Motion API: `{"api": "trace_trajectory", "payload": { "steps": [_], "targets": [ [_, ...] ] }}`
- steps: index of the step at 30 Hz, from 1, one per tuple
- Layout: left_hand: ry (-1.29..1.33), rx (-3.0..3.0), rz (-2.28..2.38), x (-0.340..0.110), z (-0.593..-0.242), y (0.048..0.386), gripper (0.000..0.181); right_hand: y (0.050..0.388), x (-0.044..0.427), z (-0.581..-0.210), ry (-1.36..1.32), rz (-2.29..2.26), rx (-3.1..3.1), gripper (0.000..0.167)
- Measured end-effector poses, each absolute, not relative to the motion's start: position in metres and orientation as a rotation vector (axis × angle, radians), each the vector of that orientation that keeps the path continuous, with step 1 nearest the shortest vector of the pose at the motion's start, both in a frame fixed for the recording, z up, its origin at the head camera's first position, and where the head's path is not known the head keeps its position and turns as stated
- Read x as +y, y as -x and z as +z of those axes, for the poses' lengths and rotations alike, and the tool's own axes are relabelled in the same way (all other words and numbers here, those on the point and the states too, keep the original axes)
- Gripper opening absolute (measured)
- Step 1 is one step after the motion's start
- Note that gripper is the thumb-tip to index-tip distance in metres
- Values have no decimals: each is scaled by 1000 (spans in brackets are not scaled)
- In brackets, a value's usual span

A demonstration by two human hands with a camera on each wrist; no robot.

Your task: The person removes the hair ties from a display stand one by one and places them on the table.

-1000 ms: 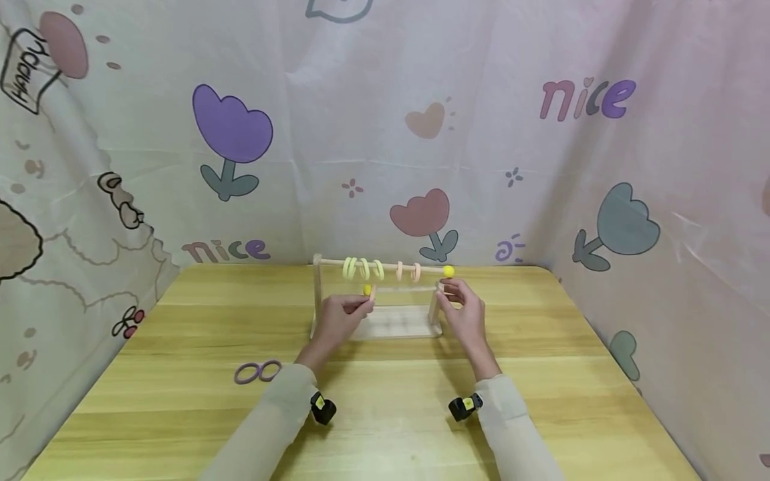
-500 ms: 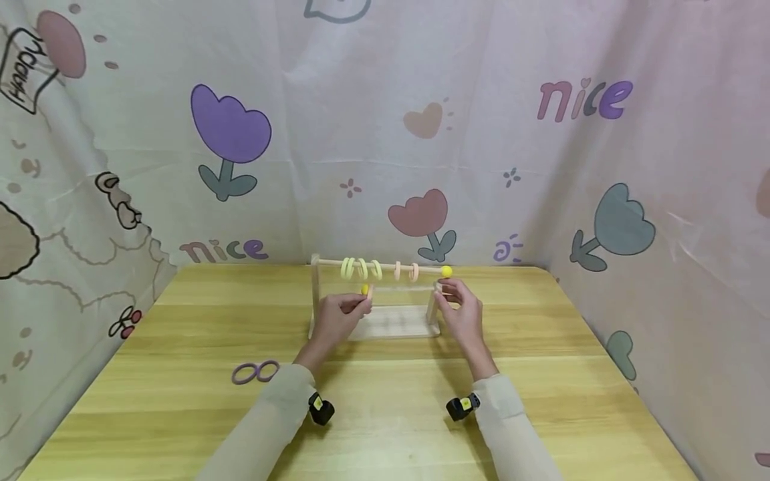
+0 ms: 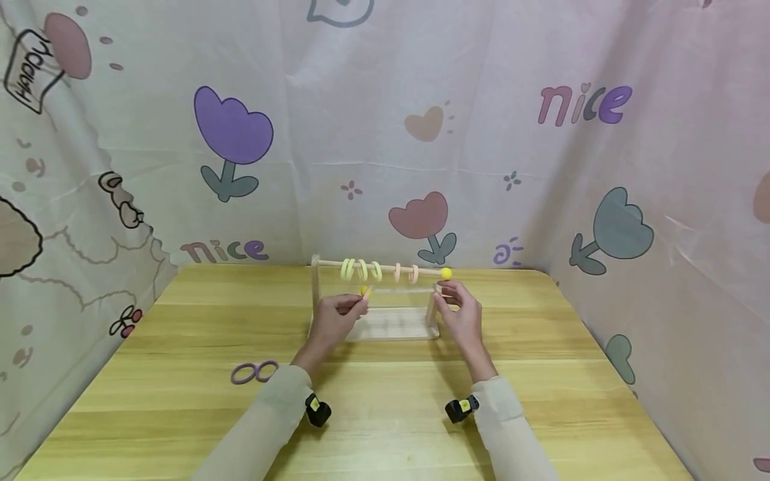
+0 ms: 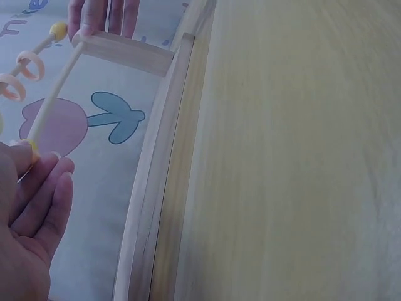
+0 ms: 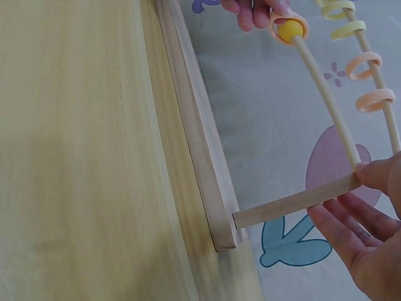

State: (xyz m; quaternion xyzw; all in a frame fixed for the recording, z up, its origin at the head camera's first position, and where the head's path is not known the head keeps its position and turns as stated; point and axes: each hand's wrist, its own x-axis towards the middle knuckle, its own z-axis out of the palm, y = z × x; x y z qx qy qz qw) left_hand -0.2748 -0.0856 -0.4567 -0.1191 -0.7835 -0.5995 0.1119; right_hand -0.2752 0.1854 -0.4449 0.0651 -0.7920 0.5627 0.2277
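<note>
One peach ring (image 5: 306, 27): left hand (image 3: 333, 319) is pinching it around yellow ball (image 5: 289, 29) | right hand (image 3: 462, 315) is gripping wooden upright (image 5: 294, 202) | tilt may be inviting snagging

Peach ring (image 5: 306, 29) now tilted more, in left hand (image 3: 334, 319)

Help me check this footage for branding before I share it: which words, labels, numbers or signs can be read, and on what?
"nice": cloth backdrop, upper right in the head view.
"nice": same backdrop, lower left.
"n", "e": letters on the backdrop, left wrist view's top-left corner.
Unreadable: slanted black lettering, backdrop's upper left; any print on the wrist devices' yellow patches, too small.
No text seen on the wooden rack.
</note>
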Motion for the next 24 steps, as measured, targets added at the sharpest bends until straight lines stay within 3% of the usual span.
{"api": "trace_trajectory", "payload": {
  "steps": [24],
  "targets": [
    [313,-2277,-1731,-92,-458,278,24,276,184,-445,-148,1561,-2191,23]
  ]
}}
